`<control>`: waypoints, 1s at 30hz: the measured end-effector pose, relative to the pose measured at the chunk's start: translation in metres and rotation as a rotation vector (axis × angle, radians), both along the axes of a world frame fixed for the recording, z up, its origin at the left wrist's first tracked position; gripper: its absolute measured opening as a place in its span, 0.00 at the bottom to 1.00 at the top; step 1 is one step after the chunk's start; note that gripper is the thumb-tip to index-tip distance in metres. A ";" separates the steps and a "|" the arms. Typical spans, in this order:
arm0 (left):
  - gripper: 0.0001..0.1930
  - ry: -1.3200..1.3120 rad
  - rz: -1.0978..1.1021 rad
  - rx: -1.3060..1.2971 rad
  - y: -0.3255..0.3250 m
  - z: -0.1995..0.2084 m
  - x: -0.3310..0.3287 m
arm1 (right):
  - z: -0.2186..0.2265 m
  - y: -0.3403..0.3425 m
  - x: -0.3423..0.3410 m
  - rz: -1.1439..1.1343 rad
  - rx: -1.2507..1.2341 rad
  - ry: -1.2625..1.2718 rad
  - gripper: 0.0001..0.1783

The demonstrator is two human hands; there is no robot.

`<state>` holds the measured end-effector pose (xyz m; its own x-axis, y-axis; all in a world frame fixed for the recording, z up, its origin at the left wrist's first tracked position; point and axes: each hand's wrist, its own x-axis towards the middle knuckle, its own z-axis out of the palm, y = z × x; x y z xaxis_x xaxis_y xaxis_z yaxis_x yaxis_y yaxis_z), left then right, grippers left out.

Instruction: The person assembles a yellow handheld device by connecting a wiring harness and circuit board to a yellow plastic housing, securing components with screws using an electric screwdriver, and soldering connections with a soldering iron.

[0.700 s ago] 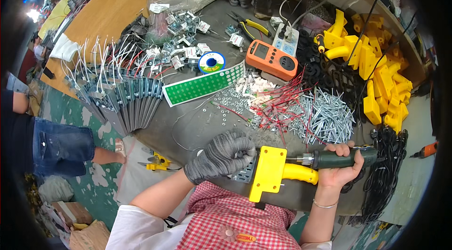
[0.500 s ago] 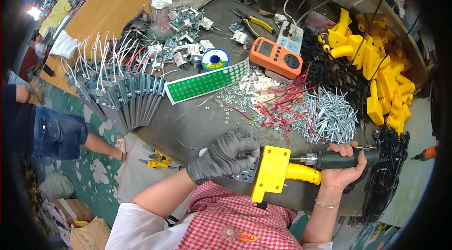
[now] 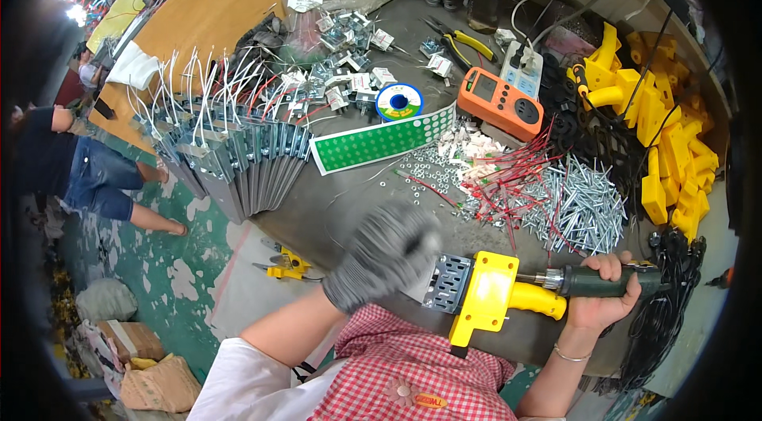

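In my bare right hand [image 3: 607, 284] is a dark green electric screwdriver [image 3: 586, 280], the fingers wrapped round its body. Its bit reaches left to a yellow plastic handle housing [image 3: 490, 294] with a pistol-like grip. From the housing's left side sticks a perforated metal bracket [image 3: 449, 282]. My left hand [image 3: 385, 254], in a grey knit glove, hovers just left of and above the bracket. Motion smears its fingers; whether they hold anything is hidden. A pile of long screws [image 3: 575, 203] and red wires [image 3: 508, 183] lie beyond the tool.
Assembled grey plates with white wires [image 3: 230, 151] stand at left. A green sticker sheet [image 3: 381, 139], solder spool [image 3: 399, 102], orange meter [image 3: 500, 103] and pliers [image 3: 460, 44] lie farther back. Yellow housings [image 3: 671, 135] and black cables [image 3: 663, 302] crowd the right. Another person [image 3: 99, 175] stands far left.
My left hand has drawn away from the bracket, uncovering more of its holes. The right hand still holds the screwdriver at the housing. The whole view has shifted slightly.
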<state>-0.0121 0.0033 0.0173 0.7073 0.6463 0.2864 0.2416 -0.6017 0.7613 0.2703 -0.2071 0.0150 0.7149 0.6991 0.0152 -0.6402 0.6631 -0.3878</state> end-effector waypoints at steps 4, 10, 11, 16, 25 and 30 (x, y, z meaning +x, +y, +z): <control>0.07 0.394 0.367 0.452 0.046 -0.021 -0.015 | 0.014 -0.014 -0.003 -0.078 -0.026 -0.073 0.20; 0.09 0.376 0.283 0.213 0.064 -0.013 -0.030 | 0.018 -0.043 -0.018 -0.047 -0.002 -0.095 0.18; 0.09 0.364 0.249 0.206 0.066 -0.011 -0.024 | 0.016 -0.046 -0.020 -0.060 -0.002 -0.080 0.18; 0.05 0.462 0.259 0.105 0.071 -0.007 -0.018 | 0.008 -0.045 -0.039 -0.038 0.020 -0.026 0.18; 0.13 -0.321 -0.123 -0.776 -0.057 -0.027 -0.030 | 0.006 -0.038 -0.050 -0.048 0.039 0.006 0.18; 0.15 -0.226 -0.203 -0.609 -0.051 -0.036 -0.029 | 0.000 -0.047 -0.064 -0.115 0.070 -0.011 0.18</control>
